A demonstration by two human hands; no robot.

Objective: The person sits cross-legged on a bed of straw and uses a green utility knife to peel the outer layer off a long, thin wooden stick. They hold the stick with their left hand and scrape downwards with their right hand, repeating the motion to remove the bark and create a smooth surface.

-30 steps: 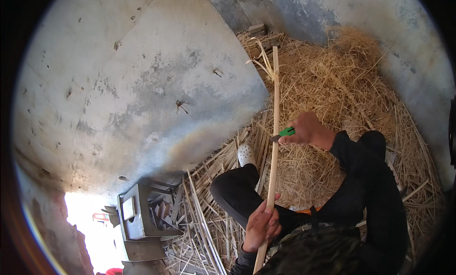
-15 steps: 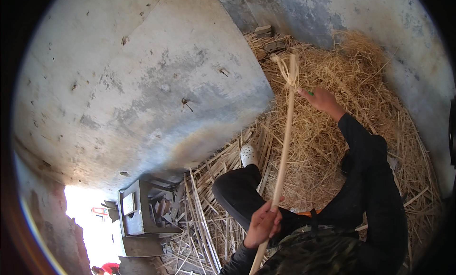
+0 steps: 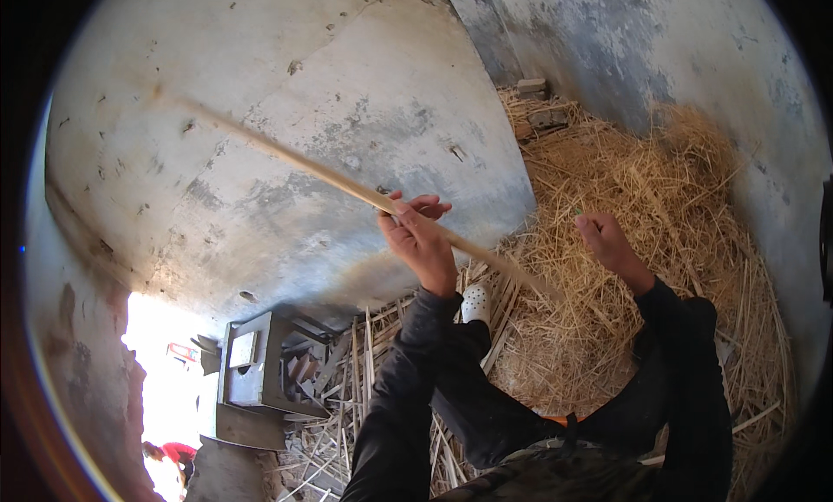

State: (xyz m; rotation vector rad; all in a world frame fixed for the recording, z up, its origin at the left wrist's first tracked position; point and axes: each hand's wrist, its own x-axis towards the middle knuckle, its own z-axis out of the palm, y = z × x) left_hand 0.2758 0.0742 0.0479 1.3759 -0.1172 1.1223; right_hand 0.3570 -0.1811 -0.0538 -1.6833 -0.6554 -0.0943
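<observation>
My left hand (image 3: 420, 242) grips a long, pale wooden stick (image 3: 304, 164) around its middle. The stick slants from the upper left, in front of the wall, down to the right over the straw, and both its ends are smeared by motion. Apart from the stick, my right hand (image 3: 611, 249) is closed above the straw heap (image 3: 642, 190). A small green bit shows by its fingertips; what it belongs to is hidden.
Plastered walls (image 3: 260, 207) stand close at left and right. Split sticks and straw cover the floor around my legs and white clog (image 3: 475, 302). A grey wooden cabinet (image 3: 260, 363) lies by a bright doorway (image 3: 169, 380), where a person in red (image 3: 180, 454) shows.
My left hand has risen, swinging the stick from near upright to a slant across the wall. My right hand has come away from the stick's far end, where loose strips hung, and drawn nearer.
</observation>
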